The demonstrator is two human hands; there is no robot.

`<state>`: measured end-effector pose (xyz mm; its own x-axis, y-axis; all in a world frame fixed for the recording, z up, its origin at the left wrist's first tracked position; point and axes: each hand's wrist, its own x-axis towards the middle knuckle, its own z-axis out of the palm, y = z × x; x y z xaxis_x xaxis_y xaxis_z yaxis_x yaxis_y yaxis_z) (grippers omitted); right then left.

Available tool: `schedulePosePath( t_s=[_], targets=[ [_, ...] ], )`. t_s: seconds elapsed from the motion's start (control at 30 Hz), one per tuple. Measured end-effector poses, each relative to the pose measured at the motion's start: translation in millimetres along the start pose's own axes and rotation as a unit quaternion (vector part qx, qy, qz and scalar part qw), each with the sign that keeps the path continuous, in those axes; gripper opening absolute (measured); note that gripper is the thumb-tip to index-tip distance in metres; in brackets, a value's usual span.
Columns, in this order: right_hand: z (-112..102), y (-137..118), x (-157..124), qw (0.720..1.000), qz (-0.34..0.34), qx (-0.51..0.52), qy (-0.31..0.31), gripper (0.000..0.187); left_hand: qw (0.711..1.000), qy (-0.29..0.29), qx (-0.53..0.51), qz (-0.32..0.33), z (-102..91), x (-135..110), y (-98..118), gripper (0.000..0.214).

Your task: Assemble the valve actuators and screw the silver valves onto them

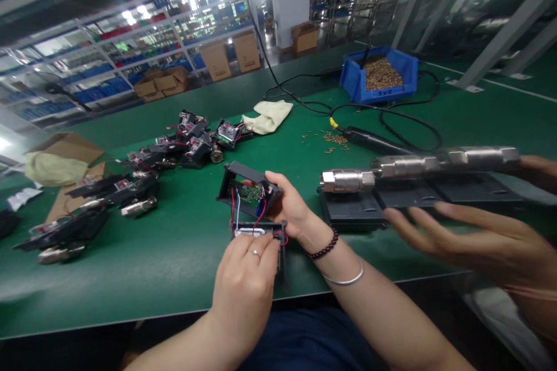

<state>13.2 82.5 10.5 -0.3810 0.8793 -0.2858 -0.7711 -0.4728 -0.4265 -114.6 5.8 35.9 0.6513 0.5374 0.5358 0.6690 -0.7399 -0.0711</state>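
In front of me is a black plastic housing in two halves, joined by red, white and blue wires. My right hand (295,206) holds the upper housing half (250,175), tilted so that its green circuit board (247,193) shows. My left hand (247,271) is closed over the lower housing half (282,269), fingertips bunched at its top edge beside a loop of red wire (282,237). What those fingertips pinch, if anything, is hidden. A ring is on my left hand; a beaded bracelet and a metal bangle circle my right wrist.
At right, another person's hands (478,237) surround a row of dark housings (354,208) with metal fittings (348,180). Several wired housings (198,148) lie leftward. Behind are a cloth (270,117), loose screws (335,139), a corded black tool (376,140) and a blue screw bin (353,84).
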Motion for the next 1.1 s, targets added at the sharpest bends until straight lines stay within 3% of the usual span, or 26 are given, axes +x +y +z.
schedulePosePath(
  t_s=[0.23, 0.3, 0.4, 0.57, 0.7, 0.9, 1.1],
  targets=[
    [-71, -60, -91, 0.999, -0.019, -0.013, -0.025, 0.039, 0.996, -0.074, 0.033, 0.042, -14.3, 6, -2, 0.032],
    [-80, -70, -105, 0.999, -0.034, -0.017, -0.021, 0.036, 0.991, -0.111, 0.051, 0.050, -17.6, 11, -1, 0.029],
    [-67, -63, -96, 0.999, -0.039, -0.022, -0.012, 0.032, 0.981, -0.159, 0.092, 0.059, -19.8, 18, 4, 0.026],
    [-11, -15, -26, 1.000, -0.015, -0.025, -0.008, 0.026, 0.969, -0.188, 0.135, 0.082, -16.9, 25, 18, 0.019],
    [6, 6, 5, 1.000, 0.008, -0.015, 0.002, 0.032, 0.982, -0.155, 0.083, 0.069, -10.9, 17, 20, 0.023],
    [6, 4, -2, 1.000, 0.019, 0.007, -0.006, 0.029, 0.999, 0.030, -0.018, 0.023, 5.0, -13, 17, 0.033],
    [13, 1, -5, 0.999, 0.010, 0.034, 0.031, 0.031, 0.988, 0.117, 0.011, -0.102, 18.8, -20, 20, 0.019]
  ],
)
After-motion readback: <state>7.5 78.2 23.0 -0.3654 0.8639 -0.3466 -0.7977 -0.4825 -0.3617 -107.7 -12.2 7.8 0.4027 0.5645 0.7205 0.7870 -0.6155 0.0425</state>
